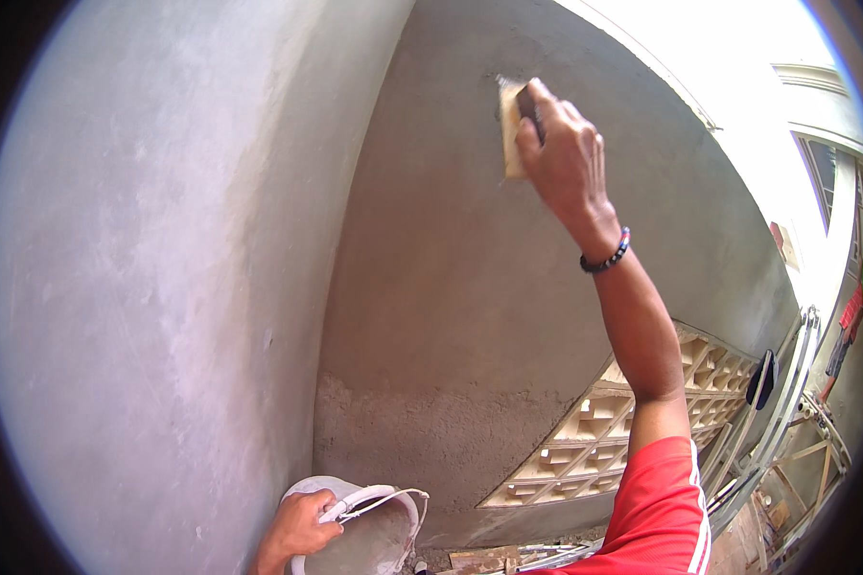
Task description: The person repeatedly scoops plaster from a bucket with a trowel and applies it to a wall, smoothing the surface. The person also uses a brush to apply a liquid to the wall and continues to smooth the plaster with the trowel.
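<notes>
My right hand (566, 158) is raised against the grey plastered wall (431, 240), closed on the dark handle of a flat float (511, 158) with a pale plate, which lies at the upper part of that wall. At the lower left, my left hand (302, 525) grips the white rim of a bucket (362, 496) with grey inside it. The bucket is beside the corner where the smooth lighter side wall (144, 268) meets the plastered one.
A cream lattice of ventilation blocks (585, 417) is set low in the wall. Long pipes (782, 402) lean at the right, near timber pieces (801, 450). A person's red sleeve (849, 311) shows at the far right. Boards (484, 561) lie along the wall's foot.
</notes>
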Action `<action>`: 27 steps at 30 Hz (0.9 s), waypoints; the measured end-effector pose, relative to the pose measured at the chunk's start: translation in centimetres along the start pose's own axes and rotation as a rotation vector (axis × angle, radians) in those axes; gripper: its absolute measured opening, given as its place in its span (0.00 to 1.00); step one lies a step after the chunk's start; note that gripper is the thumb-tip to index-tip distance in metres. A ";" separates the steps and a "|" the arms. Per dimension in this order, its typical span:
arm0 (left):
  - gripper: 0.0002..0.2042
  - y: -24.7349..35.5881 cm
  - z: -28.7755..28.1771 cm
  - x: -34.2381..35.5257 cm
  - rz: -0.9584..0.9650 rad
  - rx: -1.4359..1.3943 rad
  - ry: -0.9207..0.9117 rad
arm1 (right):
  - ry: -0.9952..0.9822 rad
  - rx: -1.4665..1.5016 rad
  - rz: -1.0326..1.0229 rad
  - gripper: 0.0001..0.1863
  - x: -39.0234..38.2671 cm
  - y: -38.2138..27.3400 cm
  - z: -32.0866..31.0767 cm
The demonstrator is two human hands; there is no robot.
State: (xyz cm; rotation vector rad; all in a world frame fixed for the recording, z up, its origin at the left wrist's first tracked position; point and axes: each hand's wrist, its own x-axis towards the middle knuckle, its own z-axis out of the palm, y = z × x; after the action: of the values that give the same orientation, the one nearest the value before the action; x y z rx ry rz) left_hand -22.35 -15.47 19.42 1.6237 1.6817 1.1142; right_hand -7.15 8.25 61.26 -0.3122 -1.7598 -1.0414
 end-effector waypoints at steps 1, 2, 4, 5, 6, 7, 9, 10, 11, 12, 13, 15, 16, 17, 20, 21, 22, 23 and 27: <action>0.13 0.3 -0.1 0.0 -0.012 0.008 0.000 | 0.123 -0.013 -0.011 0.22 1.9 1.5 -0.4; 0.13 0.5 -0.2 0.0 -0.017 0.013 -0.006 | 0.142 -0.065 0.046 0.22 3.8 3.0 -0.8; 0.13 0.5 -0.1 0.2 -0.022 0.014 -0.022 | 0.143 -0.149 0.111 0.22 5.9 5.5 -0.3; 0.13 0.3 -0.1 0.3 -0.017 0.008 -0.029 | 0.127 -0.182 0.114 0.23 6.2 6.3 0.4; 0.13 0.1 0.0 0.4 -0.010 0.003 -0.038 | 0.111 -0.217 0.119 0.23 6.0 7.1 1.0; 0.13 -0.1 0.0 0.4 -0.012 -0.008 -0.031 | 0.099 -0.195 0.096 0.24 4.7 6.0 2.0; 0.13 -0.4 0.2 0.2 -0.007 -0.036 -0.017 | 0.046 -0.166 0.039 0.24 0.3 2.7 3.0; 0.13 -0.4 0.3 0.1 -0.011 -0.030 -0.022 | -0.042 -0.132 0.049 0.24 -1.7 1.4 2.8; 0.13 -0.3 0.2 -0.2 -0.022 -0.019 -0.023 | -0.096 -0.091 0.044 0.24 -2.7 0.5 2.1; 0.13 -0.3 0.1 -0.5 -0.034 -0.009 -0.024 | -0.150 -0.048 0.038 0.24 -3.2 -0.2 1.2; 0.13 -0.1 -0.1 -0.7 -0.040 -0.018 -0.021 | -0.197 -0.009 0.033 0.24 -3.1 -0.4 0.5; 0.13 0.5 -0.3 -0.4 -0.031 -0.023 -0.033 | -0.002 -0.009 0.014 0.22 -0.7 1.4 -0.7; 0.13 0.5 -0.3 -0.2 -0.025 -0.022 -0.029 | 0.107 -0.007 0.003 0.22 1.2 2.4 -0.9; 0.13 0.3 -0.2 -0.2 -0.015 -0.024 -0.030 | 0.170 -0.067 0.021 0.22 3.4 3.8 -0.9; 0.13 -0.9 0.5 -0.1 0.025 -0.016 -0.014 | 0.127 -0.188 0.177 0.22 8.3 5.0 -1.4; 0.13 -1.1 0.5 0.0 0.035 -0.011 -0.004 | 0.121 -0.193 0.184 0.22 8.4 4.6 -1.0; 0.13 -1.3 0.5 -0.1 0.033 -0.025 0.011 | 0.114 -0.183 0.187 0.22 8.6 3.9 0.1; 0.13 -1.3 0.6 -0.1 0.036 -0.040 0.007 | 0.143 -0.171 0.131 0.23 7.0 3.5 1.9; 0.13 -0.4 0.3 -0.5 -0.040 -0.027 -0.005 | -0.056 -0.076 0.010 0.25 -2.1 -1.5 3.4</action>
State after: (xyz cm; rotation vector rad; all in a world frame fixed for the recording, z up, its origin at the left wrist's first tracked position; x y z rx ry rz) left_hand -22.23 -15.88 18.79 1.5684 1.6822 1.1079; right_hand -9.33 10.54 58.34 -0.4002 -1.7691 -1.1038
